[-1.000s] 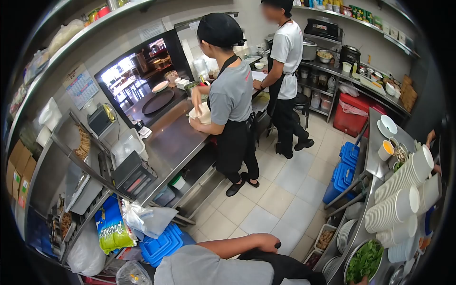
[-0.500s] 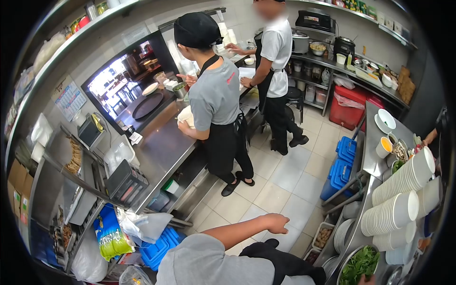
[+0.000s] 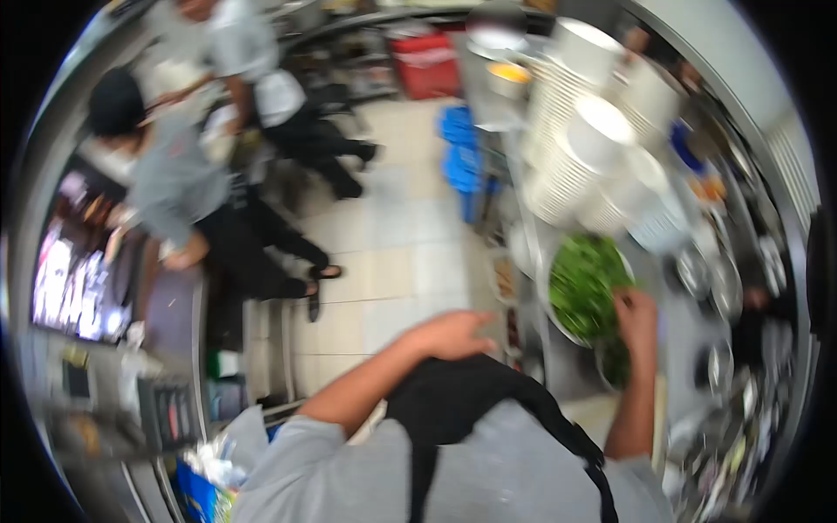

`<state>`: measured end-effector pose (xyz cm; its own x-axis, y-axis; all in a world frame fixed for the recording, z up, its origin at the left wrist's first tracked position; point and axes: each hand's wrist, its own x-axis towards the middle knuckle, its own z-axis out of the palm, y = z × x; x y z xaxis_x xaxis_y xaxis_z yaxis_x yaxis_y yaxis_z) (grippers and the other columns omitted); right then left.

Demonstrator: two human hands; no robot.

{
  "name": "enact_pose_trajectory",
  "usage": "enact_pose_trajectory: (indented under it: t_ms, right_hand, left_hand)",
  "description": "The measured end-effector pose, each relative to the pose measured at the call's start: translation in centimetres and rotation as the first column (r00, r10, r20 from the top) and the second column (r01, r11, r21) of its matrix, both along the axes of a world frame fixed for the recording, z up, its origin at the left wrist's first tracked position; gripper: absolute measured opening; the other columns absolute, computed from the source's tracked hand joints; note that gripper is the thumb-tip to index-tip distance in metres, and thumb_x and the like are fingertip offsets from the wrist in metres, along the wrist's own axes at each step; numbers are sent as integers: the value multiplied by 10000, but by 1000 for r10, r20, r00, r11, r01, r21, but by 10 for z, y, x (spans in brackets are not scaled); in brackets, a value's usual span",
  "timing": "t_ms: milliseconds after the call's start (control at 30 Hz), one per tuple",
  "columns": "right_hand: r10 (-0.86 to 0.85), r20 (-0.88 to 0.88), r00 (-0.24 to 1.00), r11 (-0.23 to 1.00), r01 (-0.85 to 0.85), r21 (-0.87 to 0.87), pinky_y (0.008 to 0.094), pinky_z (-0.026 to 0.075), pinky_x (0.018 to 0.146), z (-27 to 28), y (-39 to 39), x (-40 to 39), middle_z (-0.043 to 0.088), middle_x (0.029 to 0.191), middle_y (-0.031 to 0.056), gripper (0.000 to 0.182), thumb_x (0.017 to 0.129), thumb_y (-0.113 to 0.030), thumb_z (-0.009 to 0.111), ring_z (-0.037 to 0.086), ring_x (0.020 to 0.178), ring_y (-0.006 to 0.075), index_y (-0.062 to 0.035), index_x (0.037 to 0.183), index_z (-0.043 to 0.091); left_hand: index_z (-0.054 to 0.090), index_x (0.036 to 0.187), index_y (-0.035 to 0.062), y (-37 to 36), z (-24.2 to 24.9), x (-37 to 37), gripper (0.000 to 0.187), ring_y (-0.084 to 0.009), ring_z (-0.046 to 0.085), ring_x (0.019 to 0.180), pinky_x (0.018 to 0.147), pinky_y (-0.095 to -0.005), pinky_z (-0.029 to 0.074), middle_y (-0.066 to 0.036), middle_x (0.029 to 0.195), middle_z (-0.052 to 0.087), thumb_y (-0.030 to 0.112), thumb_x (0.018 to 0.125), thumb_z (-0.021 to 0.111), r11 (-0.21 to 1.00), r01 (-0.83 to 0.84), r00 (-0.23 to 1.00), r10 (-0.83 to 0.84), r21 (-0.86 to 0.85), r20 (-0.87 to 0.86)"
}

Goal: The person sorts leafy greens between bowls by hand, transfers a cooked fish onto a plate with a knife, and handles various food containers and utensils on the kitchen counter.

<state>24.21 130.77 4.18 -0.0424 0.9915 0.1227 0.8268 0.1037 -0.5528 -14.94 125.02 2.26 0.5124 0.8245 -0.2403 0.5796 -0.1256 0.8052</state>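
Observation:
My left hand [image 3: 458,335] is in front of my black apron, over the gap beside the right-hand counter. Its fingers stretch forward with nothing in them. My right hand [image 3: 636,312] is at the right rim of a round bowl [image 3: 553,307] heaped with leafy greens [image 3: 586,283]. Its fingers are curled together against the leaves; blur hides how much they pinch. Close below that bowl, partly behind my right forearm, is a second container with darker greens [image 3: 615,362].
Tall stacks of white tubs [image 3: 567,166] stand on the counter beyond the greens. Metal bowls [image 3: 695,274] lie to the right. Blue bins [image 3: 460,161] and a red bin [image 3: 425,65] are farther off. Two co-workers [image 3: 179,187] stand at the left counter.
My view has swung right and down, so the greens and counter now sit nearer the centre. More of my right hand shows at the bowl. The picture is blurred.

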Motion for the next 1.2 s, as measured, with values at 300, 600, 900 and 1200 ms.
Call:
enact_pose_trajectory:
  t_ms: [300,600,900,1200]
  right_hand:
    - [-97,-295,951,990,121,66,264,470,629,82,-7,-26,678,755,65,180,845,-124,670,559,646,106,-13,980,713]
    - [-203,-492,847,962,267,63,194,407,572,115,-56,9,627,749,-36,160,847,-77,683,498,643,23,1,985,710]
    - [-196,189,962,975,212,-69,373,472,874,27,-64,50,624,997,139,329,769,-129,687,587,1000,322,-107,1096,711]
    - [109,-13,994,993,-108,56,414,485,833,-20,-4,-28,620,934,100,269,751,-208,713,597,958,302,-124,1006,722]
  left_hand:
    - [575,1256,28,48,48,96,441,-234,657,888,773,-354,521,-135,1084,668,181,850,654,980,-11,997,-3,197,74]
    - [616,1201,44,72,38,145,463,-332,617,1005,836,-417,507,-139,1088,631,281,813,702,905,72,993,-24,420,-119]
    - [655,1054,56,47,15,147,397,-330,645,859,735,-441,528,-117,988,617,355,799,710,877,164,955,-27,452,-294]
    - [669,913,101,42,-11,146,130,-266,645,773,642,-399,529,-58,885,605,144,801,619,661,394,907,-169,639,-385]
